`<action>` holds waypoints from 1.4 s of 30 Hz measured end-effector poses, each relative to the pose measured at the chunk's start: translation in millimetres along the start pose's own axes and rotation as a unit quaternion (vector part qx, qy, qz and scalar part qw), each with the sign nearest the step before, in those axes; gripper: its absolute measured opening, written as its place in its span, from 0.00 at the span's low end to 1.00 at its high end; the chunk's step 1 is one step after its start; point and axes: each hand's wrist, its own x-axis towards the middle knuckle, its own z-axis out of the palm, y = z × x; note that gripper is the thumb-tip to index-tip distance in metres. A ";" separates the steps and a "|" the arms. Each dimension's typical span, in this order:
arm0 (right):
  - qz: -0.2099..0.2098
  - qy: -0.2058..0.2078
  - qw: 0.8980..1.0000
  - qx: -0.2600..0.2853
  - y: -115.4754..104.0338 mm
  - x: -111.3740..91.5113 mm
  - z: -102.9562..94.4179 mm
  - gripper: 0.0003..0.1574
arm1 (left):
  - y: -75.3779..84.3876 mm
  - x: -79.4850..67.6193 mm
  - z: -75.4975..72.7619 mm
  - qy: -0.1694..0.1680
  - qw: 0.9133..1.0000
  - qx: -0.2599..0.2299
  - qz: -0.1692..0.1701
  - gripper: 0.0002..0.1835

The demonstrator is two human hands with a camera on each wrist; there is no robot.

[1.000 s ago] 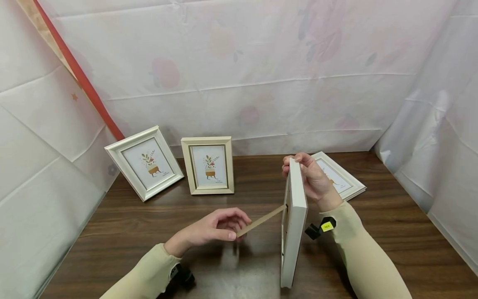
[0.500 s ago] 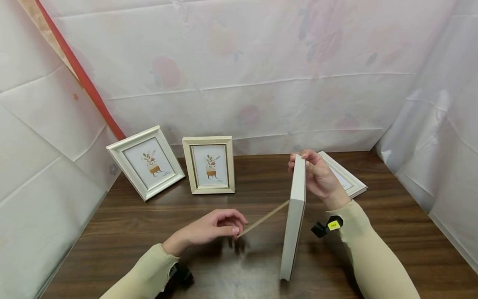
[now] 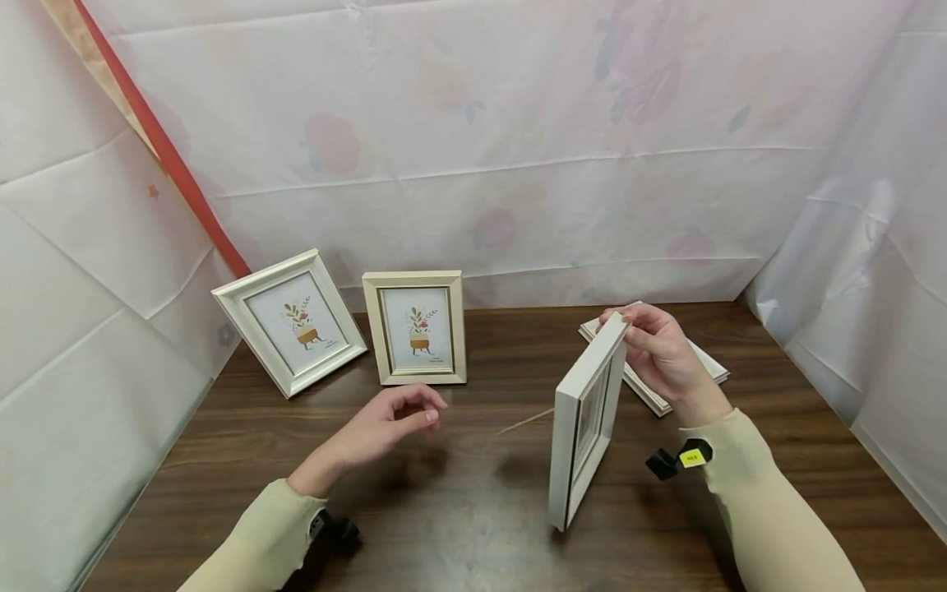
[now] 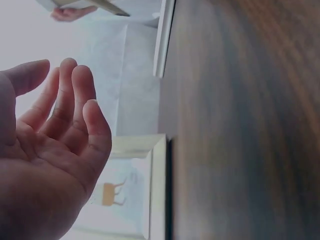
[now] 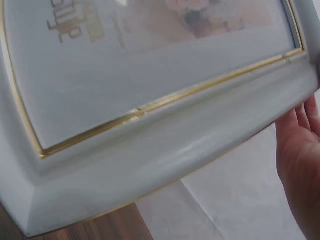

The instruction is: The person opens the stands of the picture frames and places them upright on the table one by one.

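Note:
My right hand (image 3: pixel 666 358) grips the top of a white picture frame (image 3: pixel 565 452), which is held upright and turned toward the right. In the right wrist view the white picture frame (image 5: pixel 165 150) shows a gold inner trim and a print with gold lettering, with fingers at its edge. A thin tan stand leg (image 3: pixel 525 422) sticks out from its back on the left. My left hand (image 3: pixel 377 432) holds nothing and hovers over the table, apart from the leg, its fingers loosely bent. The left wrist view shows the same left hand (image 4: pixel 60 150) with palm and fingertips bare.
Two frames stand at the back left: a tilted white frame (image 3: pixel 272 353) and a cream frame (image 3: pixel 370 329), both with a plant print. Behind my right hand, a stack of frames (image 3: pixel 713 367) lies flat on the dark wooden table (image 3: pixel 459 534). A white curtain (image 3: pixel 414 222) hangs behind.
My left hand has let go of the stand leg and drawn back left. My right hand has moved slightly right, turning the picture frame so its front side now faces right toward me.

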 end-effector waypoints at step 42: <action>-0.028 0.337 0.924 -0.176 30.6 42.3 8.7 0.12 | -9.4 0.4 4.1 -0.121 0.991 -0.014 -0.060 0.15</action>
